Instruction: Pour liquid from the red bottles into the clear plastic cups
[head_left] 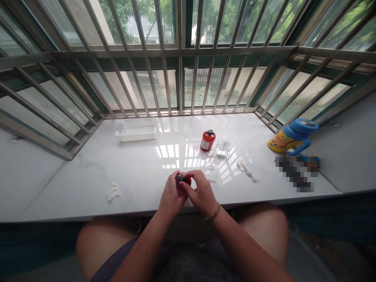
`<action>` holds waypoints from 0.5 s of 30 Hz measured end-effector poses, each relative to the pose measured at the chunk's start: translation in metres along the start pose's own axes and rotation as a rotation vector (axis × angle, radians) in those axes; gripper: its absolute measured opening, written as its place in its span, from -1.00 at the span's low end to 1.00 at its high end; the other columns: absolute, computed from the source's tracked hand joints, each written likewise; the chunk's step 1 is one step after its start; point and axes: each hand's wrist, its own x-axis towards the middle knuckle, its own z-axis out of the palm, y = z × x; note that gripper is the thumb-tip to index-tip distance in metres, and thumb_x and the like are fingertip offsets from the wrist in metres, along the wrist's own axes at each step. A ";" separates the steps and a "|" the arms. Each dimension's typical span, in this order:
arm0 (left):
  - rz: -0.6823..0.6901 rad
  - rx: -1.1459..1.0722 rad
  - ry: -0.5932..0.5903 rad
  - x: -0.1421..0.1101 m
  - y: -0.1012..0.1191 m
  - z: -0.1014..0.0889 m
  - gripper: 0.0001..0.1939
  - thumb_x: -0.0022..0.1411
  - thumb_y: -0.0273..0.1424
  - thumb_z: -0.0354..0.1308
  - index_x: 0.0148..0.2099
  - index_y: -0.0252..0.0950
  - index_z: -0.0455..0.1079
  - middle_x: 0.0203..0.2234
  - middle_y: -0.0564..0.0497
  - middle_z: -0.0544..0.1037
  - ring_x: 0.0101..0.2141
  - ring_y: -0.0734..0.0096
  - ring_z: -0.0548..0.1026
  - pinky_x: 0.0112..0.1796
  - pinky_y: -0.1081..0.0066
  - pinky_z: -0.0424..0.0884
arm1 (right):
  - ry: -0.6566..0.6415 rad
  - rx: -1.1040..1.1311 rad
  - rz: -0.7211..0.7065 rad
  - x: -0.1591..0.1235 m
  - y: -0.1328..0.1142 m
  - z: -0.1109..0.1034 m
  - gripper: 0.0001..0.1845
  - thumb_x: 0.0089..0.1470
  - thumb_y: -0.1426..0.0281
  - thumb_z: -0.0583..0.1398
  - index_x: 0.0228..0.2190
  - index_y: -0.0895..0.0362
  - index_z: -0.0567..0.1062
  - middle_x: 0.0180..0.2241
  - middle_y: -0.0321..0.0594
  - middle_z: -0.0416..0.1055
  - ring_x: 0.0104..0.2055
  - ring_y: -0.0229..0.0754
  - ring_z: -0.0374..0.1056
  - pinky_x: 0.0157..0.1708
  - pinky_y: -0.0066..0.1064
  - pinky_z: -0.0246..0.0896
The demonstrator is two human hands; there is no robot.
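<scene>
Both my hands meet at the near edge of the white marble sill point(88, 184). My left hand point(171, 195) is wrapped round a small red bottle with a dark cap point(182, 179). My right hand point(201, 190) pinches the same bottle from the right, fingers closed at its top. Further back stands a second red bottle with a black cap point(207, 140), upright. A clear plastic wrapper point(210, 169) lies just right of my hands.
A white slotted tray point(136, 130) sits at the back left. A crumpled white wad point(112, 192) lies at the front left. Another clear wrapper point(223, 147) and white scraps point(243, 166) lie right of centre. A yellow-and-blue cup point(292, 138) lies tipped at the right. Window bars point(179, 86) close the back.
</scene>
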 end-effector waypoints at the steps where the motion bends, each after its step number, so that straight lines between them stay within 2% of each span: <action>1: 0.000 0.000 -0.003 0.000 0.000 0.000 -0.33 0.35 -0.27 0.29 0.39 -0.23 0.15 0.22 -0.28 0.47 0.18 -0.01 0.53 0.18 -0.03 0.49 | -0.022 0.007 0.009 0.000 0.002 -0.003 -0.82 0.25 0.41 0.31 -0.10 0.00 0.53 -0.12 -0.16 0.57 -0.03 -0.02 0.49 0.01 -0.09 0.48; 5: -0.006 0.002 -0.004 0.000 -0.001 -0.001 -0.28 0.30 -0.29 0.34 0.40 -0.21 0.15 0.24 -0.28 0.45 0.19 -0.03 0.52 0.18 -0.05 0.48 | -0.102 0.003 0.005 0.004 0.003 -0.011 -0.74 0.24 0.38 0.33 -0.03 -0.01 0.52 -0.08 -0.16 0.57 0.00 -0.01 0.51 0.05 -0.08 0.49; 11: -0.016 -0.018 -0.028 0.001 -0.004 -0.002 -0.17 0.17 -0.37 0.40 0.40 -0.21 0.15 0.23 -0.24 0.45 0.19 -0.04 0.51 0.19 -0.06 0.48 | -0.089 0.000 0.047 0.014 -0.005 -0.010 -0.34 0.00 0.34 0.52 0.10 -0.02 0.45 -0.08 -0.20 0.53 -0.06 -0.03 0.50 0.03 -0.10 0.51; 15: -0.011 -0.008 -0.012 0.002 -0.004 0.000 -0.17 0.15 -0.39 0.40 0.40 -0.23 0.16 0.24 -0.25 0.44 0.20 -0.04 0.51 0.19 -0.05 0.49 | -0.105 -0.027 0.061 0.014 -0.010 -0.007 -0.41 0.06 0.35 0.48 0.09 -0.02 0.45 -0.08 -0.17 0.54 -0.01 0.01 0.50 0.05 -0.05 0.49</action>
